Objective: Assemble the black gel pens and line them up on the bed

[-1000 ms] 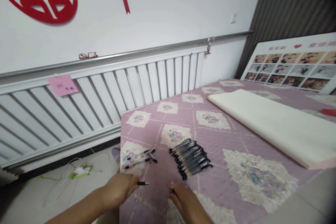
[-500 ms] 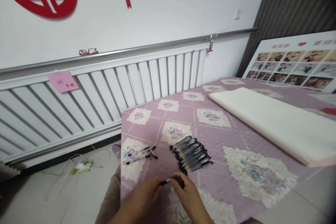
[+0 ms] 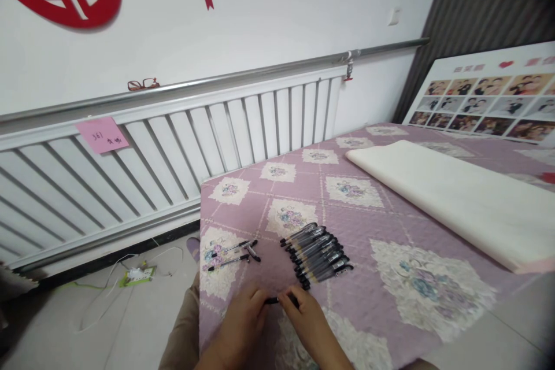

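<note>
Both my hands meet at the near edge of a purple quilted bed (image 3: 390,225). My left hand (image 3: 238,326) and my right hand (image 3: 310,324) pinch the two ends of one black pen (image 3: 274,300), fingers closed on it. Just beyond them lies a row of several capped black pens (image 3: 318,255), side by side. To the left of that row lie two uncapped pens and a loose cap (image 3: 232,254).
A folded cream cloth (image 3: 455,202) lies across the right of the bed. A photo board (image 3: 489,107) leans at the back right. A white radiator (image 3: 173,150) with a pink note (image 3: 102,134) lines the wall; cables (image 3: 134,274) lie on the floor.
My left hand brought its pen part rightward to my right hand; the two hands now hold one pen together. The camera view shifted slightly.
</note>
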Tool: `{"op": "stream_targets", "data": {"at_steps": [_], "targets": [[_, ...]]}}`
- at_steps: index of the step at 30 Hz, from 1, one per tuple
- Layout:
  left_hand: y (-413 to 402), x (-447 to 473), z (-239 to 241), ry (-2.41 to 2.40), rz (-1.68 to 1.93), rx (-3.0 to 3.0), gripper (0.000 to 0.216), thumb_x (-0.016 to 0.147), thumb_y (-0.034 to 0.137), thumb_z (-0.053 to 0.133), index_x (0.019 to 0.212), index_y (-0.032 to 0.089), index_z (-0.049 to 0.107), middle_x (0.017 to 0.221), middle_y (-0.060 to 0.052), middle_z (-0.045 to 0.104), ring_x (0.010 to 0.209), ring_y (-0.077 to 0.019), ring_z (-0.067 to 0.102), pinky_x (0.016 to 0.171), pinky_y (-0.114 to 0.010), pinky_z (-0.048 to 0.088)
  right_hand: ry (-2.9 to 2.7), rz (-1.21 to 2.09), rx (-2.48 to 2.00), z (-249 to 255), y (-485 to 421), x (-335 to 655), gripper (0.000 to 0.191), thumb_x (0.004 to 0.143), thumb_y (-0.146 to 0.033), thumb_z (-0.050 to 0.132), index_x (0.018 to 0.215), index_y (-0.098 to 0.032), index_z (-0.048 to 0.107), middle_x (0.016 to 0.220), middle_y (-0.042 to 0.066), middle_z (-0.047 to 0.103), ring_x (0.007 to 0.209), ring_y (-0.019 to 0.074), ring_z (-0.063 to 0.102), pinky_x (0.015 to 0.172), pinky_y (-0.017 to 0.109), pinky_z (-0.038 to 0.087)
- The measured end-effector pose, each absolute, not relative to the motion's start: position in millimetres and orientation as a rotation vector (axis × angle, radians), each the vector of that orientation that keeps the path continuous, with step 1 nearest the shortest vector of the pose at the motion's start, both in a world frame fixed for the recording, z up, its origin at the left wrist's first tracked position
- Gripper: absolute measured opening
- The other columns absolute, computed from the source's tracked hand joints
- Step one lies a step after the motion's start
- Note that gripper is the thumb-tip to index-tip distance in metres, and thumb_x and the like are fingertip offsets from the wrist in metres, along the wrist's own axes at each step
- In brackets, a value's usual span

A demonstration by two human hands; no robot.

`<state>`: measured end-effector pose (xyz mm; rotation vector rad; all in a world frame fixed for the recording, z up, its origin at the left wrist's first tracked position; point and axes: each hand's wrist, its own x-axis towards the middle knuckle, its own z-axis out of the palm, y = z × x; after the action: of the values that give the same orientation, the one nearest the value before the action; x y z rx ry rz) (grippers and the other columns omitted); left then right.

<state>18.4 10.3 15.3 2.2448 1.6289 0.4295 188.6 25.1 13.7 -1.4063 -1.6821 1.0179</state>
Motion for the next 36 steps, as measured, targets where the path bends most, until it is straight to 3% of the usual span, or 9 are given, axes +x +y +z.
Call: {"op": "stream_targets", "data": {"at_steps": [5,10,14,17,20,23,26,32,36], "targets": [[14.9,19.2,16.6,1.650,0.328,2.264,0.017,0.083,0.014,0.046,0.086,0.021,0.062,0.092,-0.004,0.062,0.088,-0.0187,0.055,0.078,-0.029,0.042,-1.709,1.011,-1.404,12.1,26.4,188.5,0.025,0.080,-0.037,0.047,0.063,-0.021,0.055,0.068,0.001,0.061,0.069,0.0167,0.056,0.067,0.027,0.041],[15.3,16.7,13.4,1.637,0.341,2.240,0.018,0.086,0.017,0.045,0.089,0.021,0.062,0.093,-0.004,0.063,0.089,-0.0185,0.056,0.078,-0.029,0.042,-1.708,1.075,-1.360,12.6,25.3,189.3,0.012,0.075,-0.026,0.050,0.075,-0.020,0.060,0.077,0.001,0.064,0.076,0.0174,0.058,0.071,0.028,0.042],[14.9,15.5,13.8,1.638,0.378,2.252,0.018,0.086,0.018,0.046,0.091,0.022,0.063,0.094,-0.004,0.063,0.089,-0.0187,0.056,0.078,-0.029,0.043,-1.636,1.131,-1.386,12.1,25.8,188.4,0.026,0.070,-0.023,0.055,0.096,-0.020,0.062,0.084,0.002,0.065,0.077,0.0178,0.059,0.071,0.028,0.044],[14.9,15.5,15.5,1.641,0.400,2.265,0.018,0.086,0.019,0.046,0.091,0.023,0.063,0.093,-0.004,0.064,0.089,-0.0193,0.056,0.078,-0.030,0.043,-1.666,1.087,-1.403,13.4,26.9,187.6,0.017,0.077,-0.034,0.053,0.077,-0.019,0.062,0.076,0.002,0.064,0.075,0.0188,0.058,0.070,0.029,0.043],[15.1,15.6,15.4,1.663,0.403,2.279,0.017,0.085,0.020,0.048,0.091,0.024,0.064,0.094,-0.004,0.064,0.091,-0.0206,0.055,0.081,-0.033,0.041,-1.730,1.026,-1.393,14.3,27.0,187.7,0.024,0.081,-0.035,0.048,0.065,-0.020,0.057,0.069,0.001,0.062,0.071,0.0180,0.057,0.068,0.029,0.042],[15.0,15.0,13.5,1.691,0.400,2.275,0.016,0.085,0.019,0.050,0.090,0.025,0.064,0.093,-0.003,0.064,0.091,-0.0213,0.056,0.085,-0.036,0.039,-1.737,1.042,-1.371,12.6,26.4,188.3,0.011,0.076,-0.027,0.051,0.073,-0.021,0.060,0.074,0.000,0.064,0.074,0.0170,0.058,0.070,0.027,0.043],[14.4,13.4,11.7,1.698,0.418,2.272,0.018,0.085,0.018,0.050,0.091,0.027,0.065,0.094,-0.002,0.064,0.092,-0.0211,0.056,0.087,-0.037,0.037,-1.687,1.065,-1.386,9.6,26.7,188.2,0.016,0.072,-0.024,0.055,0.086,-0.021,0.062,0.079,0.001,0.065,0.076,0.0174,0.059,0.070,0.027,0.044],[13.2,10.8,12.7,1.732,0.421,2.281,0.020,0.084,0.017,0.050,0.092,0.028,0.065,0.097,-0.002,0.064,0.096,-0.0217,0.055,0.088,-0.038,0.035,-1.761,0.995,-1.414,8.5,27.5,186.1,0.026,0.081,-0.037,0.048,0.065,-0.021,0.059,0.067,0.002,0.062,0.070,0.0189,0.058,0.066,0.029,0.043],[14.2,10.2,14.9,1.765,0.401,2.268,0.023,0.085,0.015,0.048,0.093,0.029,0.065,0.096,-0.001,0.064,0.096,-0.0208,0.055,0.091,-0.039,0.033,-1.716,1.015,-1.387,9.6,26.5,184.8,0.013,0.074,-0.029,0.054,0.081,-0.021,0.063,0.079,0.002,0.066,0.078,0.0192,0.060,0.072,0.029,0.045]]}}
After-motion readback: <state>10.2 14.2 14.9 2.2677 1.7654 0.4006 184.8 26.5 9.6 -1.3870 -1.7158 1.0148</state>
